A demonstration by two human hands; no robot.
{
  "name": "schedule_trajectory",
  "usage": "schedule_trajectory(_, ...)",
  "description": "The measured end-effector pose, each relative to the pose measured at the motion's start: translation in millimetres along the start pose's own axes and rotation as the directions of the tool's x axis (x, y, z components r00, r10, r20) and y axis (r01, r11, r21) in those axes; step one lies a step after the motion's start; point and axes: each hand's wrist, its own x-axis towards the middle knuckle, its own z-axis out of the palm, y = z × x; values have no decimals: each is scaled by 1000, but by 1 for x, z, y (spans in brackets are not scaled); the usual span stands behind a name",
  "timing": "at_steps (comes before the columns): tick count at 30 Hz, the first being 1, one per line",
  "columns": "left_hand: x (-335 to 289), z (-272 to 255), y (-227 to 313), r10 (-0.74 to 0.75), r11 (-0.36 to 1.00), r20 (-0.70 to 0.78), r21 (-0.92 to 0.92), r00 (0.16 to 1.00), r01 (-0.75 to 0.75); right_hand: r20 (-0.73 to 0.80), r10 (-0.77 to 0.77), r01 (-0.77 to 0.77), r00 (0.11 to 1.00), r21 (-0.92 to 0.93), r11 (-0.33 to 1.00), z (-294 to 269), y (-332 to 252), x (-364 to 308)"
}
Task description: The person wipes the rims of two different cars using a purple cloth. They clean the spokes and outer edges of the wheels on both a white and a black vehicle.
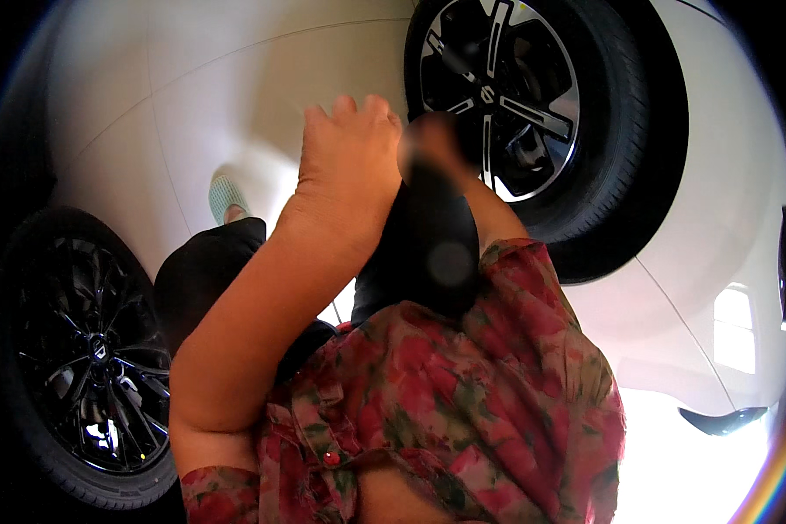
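Observation:
My left hand (351, 144) is raised in front of me, its back toward the view. Its fingers are curled in, and whatever they may hold is hidden behind the knuckles. Close beside it on the right, my right hand (441, 144) is dark and smeared, so its fingers do not show clearly. Just beyond my right hand is a car wheel (546, 113) with a black tyre and black-and-silver spokes. From this view I cannot tell whether the right hand touches the wheel.
A white car body (716, 201) curves around the wheel on the right. At the lower left stands another wheel (96, 349) with black spokes. Pale floor tiles (175, 70) spread ahead. My foot wears a light green perforated shoe (225, 197), and my knees are bent in black trousers.

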Motion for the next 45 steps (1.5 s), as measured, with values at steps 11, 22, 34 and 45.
schedule_trajectory(11,18,3,5,-34,999,78,-38,996,37,-346,149,-163,926,-13,986,-137,52,-47)
schedule_trajectory(22,17,3,22,-31,999,-36,16,999,31,-419,291,-399,860,-198,895,-108,76,13)
schedule_trajectory(34,1,-24,15,-26,1000,178,13,984,24,-182,321,-357,929,-227,906,-104,63,147)
schedule_trajectory(45,9,-4,18,-48,994,160,102,986,32,-235,148,-221,961,-325,919,-97,78,61)
